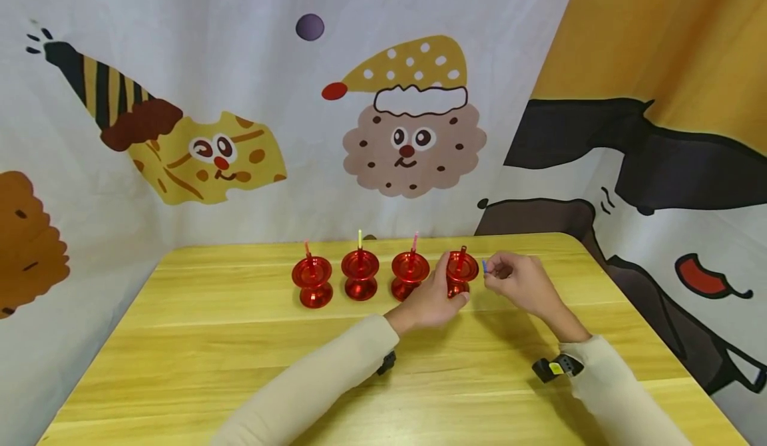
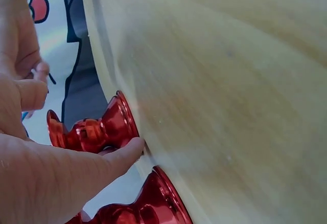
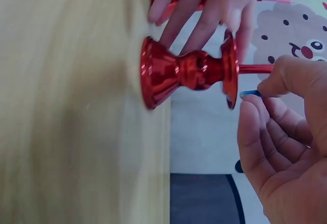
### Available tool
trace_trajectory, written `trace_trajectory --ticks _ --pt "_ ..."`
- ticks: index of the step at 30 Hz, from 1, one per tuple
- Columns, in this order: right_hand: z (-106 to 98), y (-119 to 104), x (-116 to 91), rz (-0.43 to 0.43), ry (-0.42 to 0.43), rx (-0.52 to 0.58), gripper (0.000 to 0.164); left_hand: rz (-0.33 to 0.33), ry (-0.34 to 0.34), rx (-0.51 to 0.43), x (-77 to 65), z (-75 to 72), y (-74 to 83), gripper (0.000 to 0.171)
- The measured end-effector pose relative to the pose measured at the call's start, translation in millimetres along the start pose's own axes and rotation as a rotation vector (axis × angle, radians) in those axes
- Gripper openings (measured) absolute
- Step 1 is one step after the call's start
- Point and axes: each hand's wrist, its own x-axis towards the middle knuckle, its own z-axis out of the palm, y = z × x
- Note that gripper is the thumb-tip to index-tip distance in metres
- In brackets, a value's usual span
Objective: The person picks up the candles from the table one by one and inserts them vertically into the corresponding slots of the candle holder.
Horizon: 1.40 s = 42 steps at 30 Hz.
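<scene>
Of several shiny red candle holders in a row, the rightmost (image 1: pixel 470 274) has a bare red tube standing up from its dish. My left hand (image 1: pixel 427 303) holds this holder from its left side; in the right wrist view the fingers pass behind its stem. Just right of its dish, my right hand (image 1: pixel 522 285) pinches a small blue candle (image 3: pixel 251 93) between thumb and fingertips. The candle is apart from the tube, and most of it is hidden by the fingers.
Left of the held one stand holders with a pink candle (image 1: pixel 415 241), a yellow candle (image 1: pixel 360 238) and a red-orange candle (image 1: pixel 307 249). All are near the back edge of the wooden table (image 1: pixel 240 353). A cartoon-printed curtain (image 1: pixel 287 100) hangs behind.
</scene>
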Motion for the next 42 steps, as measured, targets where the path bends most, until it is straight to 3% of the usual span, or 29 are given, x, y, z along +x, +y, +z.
trace_trajectory --ticks 7,18,27,42 --pt "4.6 -12.6 13.2 -0.038 0.123 0.08 0.01 -0.045 0.023 0.006 -1.6 -3.2 11.5 0.098" --pt "7.0 -30.1 31.6 -0.02 0.24 0.182 0.01 -0.109 0.071 -0.004 1.9 4.9 18.2 0.085" --pt "10.3 -31.2 41.7 -0.018 0.267 0.202 0.007 -0.144 0.075 -0.011 2.6 5.5 19.3 0.084" --pt "13.2 -23.6 44.4 -0.056 0.218 0.176 0.005 -0.146 0.087 -0.026 3.9 6.4 17.9 0.084"
